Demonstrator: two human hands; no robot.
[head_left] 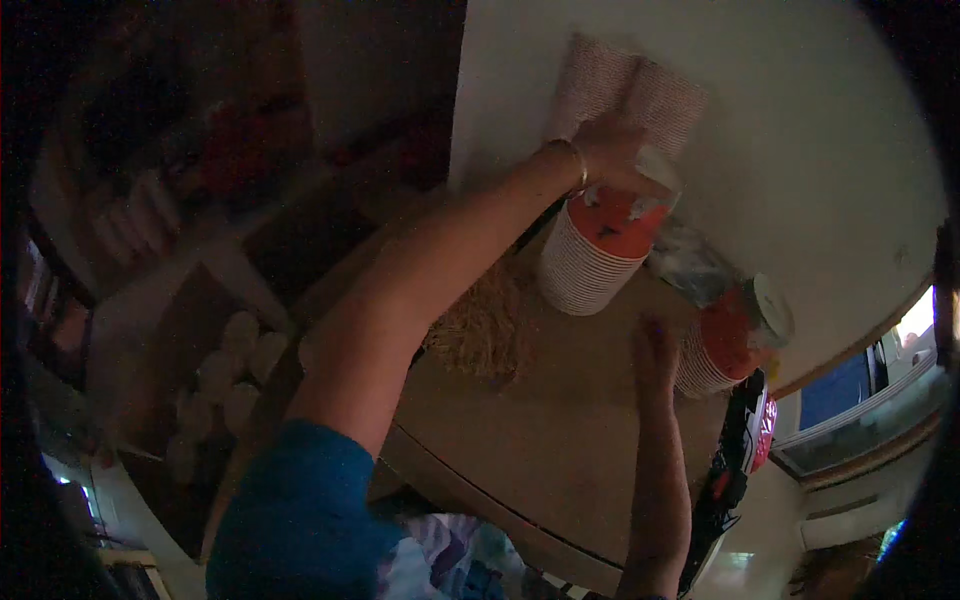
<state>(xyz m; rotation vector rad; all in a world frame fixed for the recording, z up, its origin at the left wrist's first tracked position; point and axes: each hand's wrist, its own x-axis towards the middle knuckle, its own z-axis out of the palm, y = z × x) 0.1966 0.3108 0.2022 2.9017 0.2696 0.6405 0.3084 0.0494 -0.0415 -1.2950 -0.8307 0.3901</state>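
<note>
My left hand, with a bracelet at the wrist, reaches far forward over a tall stack of white-rimmed paper cups. The fingers close on a clear, round plastic piece at the stack's top; blur hides its exact kind. Orange-red printed material shows on top of this stack, below the hand. My right hand is raised, blurred, with fingers stretched upward and nothing visible in it. It is nearest a second, tilted cup stack, which has a clear, round, pale-topped piece at its upper end.
Two long striped stacks rest against the pale wall at the back. Tan shredded fibre lies left on the brown table. A crumpled clear plastic bag sits between the cup stacks. An open box with pale rounded items stands left.
</note>
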